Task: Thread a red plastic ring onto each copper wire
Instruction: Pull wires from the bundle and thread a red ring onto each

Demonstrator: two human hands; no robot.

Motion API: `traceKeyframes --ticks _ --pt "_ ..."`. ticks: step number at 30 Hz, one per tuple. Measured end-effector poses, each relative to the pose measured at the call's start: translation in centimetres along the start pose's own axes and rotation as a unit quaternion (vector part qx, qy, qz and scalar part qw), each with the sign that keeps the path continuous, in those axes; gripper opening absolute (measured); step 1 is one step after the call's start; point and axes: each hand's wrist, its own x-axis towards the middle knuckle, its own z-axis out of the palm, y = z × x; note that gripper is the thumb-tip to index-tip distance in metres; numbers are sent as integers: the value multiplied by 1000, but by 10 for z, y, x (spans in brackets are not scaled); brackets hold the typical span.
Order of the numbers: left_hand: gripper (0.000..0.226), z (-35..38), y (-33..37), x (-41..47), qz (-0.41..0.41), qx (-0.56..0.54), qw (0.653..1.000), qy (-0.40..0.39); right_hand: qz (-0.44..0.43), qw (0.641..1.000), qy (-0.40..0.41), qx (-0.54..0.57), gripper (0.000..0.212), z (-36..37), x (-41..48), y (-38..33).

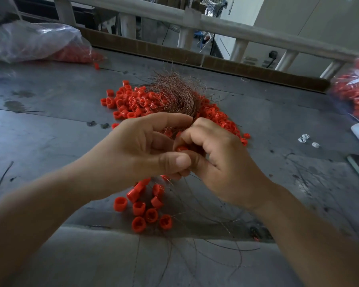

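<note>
My left hand [145, 148] and my right hand [220, 156] meet above the grey table, fingers curled together. A red plastic ring [181, 149] shows between their fingertips, pinched by my right hand. My left hand grips the bundle of copper wires [174, 94], which fans out beyond the fingers over a pile of loose red rings [131, 100]. Below my hands hang several red rings [145, 208] on thin wires that trail toward me.
A clear plastic bag with red rings [35, 42] lies at the far left; another bag of red rings [354, 94] sits at the right edge. Small white parts [305, 139] lie right of my hands. A wooden rail [195, 19] runs behind the grey table [50, 125].
</note>
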Motion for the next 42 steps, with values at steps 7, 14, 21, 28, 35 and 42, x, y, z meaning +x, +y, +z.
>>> traceKeyframes --ticks 7,14,21,28,35,42 --pt "69 4 -3 0 43 34 998 13 -24 999 19 -10 4 0 -2 -8" --pt "58 9 -3 -2 43 21 998 36 -31 997 61 -40 7 6 -5 -9" --pt "69 4 3 -3 6 -33 999 17 -30 999 38 6 11 1 -4 -6" --pt "48 -4 9 1 0 -90 995 44 16 996 42 81 42 -2 -1 -4" --pt "44 -6 16 4 19 -125 987 95 31 994 56 93 15 -8 -2 -6" --pt "28 -10 13 2 25 -149 986 76 60 995 19 74 5 -8 -2 -5"
